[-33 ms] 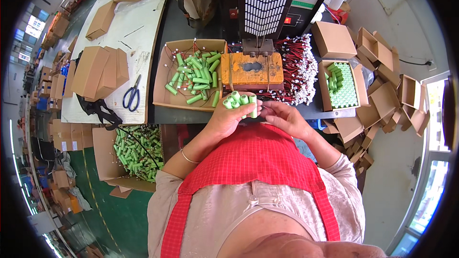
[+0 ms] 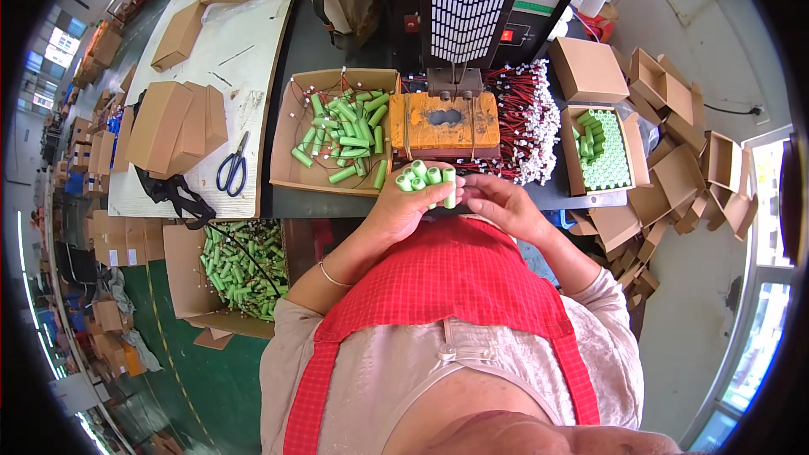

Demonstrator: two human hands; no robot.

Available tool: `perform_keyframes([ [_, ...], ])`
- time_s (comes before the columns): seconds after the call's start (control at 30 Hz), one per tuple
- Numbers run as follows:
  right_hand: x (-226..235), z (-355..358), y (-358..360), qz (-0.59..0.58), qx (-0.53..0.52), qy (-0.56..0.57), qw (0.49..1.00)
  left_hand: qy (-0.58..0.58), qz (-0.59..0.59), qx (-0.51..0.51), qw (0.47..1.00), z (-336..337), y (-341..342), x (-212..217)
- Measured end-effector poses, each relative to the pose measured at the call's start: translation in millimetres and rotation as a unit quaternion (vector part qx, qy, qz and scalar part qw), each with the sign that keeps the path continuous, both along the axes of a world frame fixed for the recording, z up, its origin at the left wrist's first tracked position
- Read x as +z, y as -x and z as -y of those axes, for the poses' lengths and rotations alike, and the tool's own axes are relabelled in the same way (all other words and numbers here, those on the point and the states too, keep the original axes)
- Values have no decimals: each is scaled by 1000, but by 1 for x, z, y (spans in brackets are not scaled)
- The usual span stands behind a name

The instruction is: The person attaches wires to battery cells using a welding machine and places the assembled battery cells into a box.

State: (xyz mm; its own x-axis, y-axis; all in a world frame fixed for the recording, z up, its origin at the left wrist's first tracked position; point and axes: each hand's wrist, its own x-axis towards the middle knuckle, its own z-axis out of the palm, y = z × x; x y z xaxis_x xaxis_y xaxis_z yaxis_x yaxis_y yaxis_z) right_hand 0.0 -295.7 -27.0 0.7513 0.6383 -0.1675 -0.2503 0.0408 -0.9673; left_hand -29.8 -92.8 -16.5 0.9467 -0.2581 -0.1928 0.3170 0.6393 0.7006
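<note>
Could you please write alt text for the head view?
A person in a red apron holds a bunch of green cylinders in the left hand, the right hand beside them. An orange block sits ahead, a cardboard box to its left and red wires to its right.

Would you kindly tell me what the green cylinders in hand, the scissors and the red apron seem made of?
Green cylinders: smooth, slightly shiny skins, perhaps plastic wrap; cores hidden. Scissors: dark blue handles, likely plastic; slim grey blades, probably metal. Red apron: matte, checked, draping softly, so apparently cloth.

Cylinders (image 2: pixel 449 190) smooth plastic, slightly glossy; apron (image 2: pixel 447 286) matt cloth; carton (image 2: pixel 588 72) matt cardboard
</note>
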Motion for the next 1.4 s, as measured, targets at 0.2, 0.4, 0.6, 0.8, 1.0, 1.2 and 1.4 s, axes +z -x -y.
perform_keyframes([
  [0.2,33,-16,-32,132,-127,122,976,-127,93,62,986,-6,-29,14],
  [0.4,40,-19,-68,89,-133,114,981,-454,228,133,851,-12,-65,22],
  [0.6,44,-24,-79,83,-108,128,982,-526,326,204,758,-9,-77,13],
  [0.8,48,-30,-84,55,-104,141,983,-550,323,194,745,-8,-77,22],
  [1.0,48,-31,-83,91,-88,142,982,-523,282,224,773,-6,-71,17],
  [1.2,46,-25,-75,394,-105,130,904,-14,-84,108,991,-6,-31,29],
  [1.4,68,-26,-53,503,64,90,857,127,-149,78,977,-3,-28,22],
])
